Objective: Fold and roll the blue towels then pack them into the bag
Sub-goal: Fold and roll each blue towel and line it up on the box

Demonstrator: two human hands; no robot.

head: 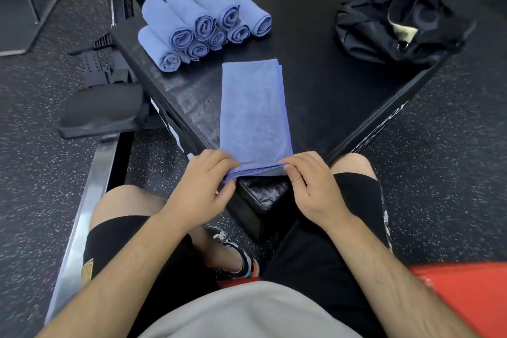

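The near edge of the folded blue towel (253, 110) was pinched between curled fingers, at its left corner by the left hand (203, 181) and at its right by the right hand (312, 184). The towel was laid flat on the black box (315, 82), its long axis running near to far. Rolled towels (203, 25) were stacked far left, and the bag (397, 8) was set far right.

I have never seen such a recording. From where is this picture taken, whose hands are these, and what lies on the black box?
No machine is here: a person wears one camera on the head, and it looks down at the hands. The left hand and the right hand each pinch the near edge of a folded blue towel, which lies flat on the black box. Farther left on the box is a pile of rolled blue towels. A black bag sits at its far right.
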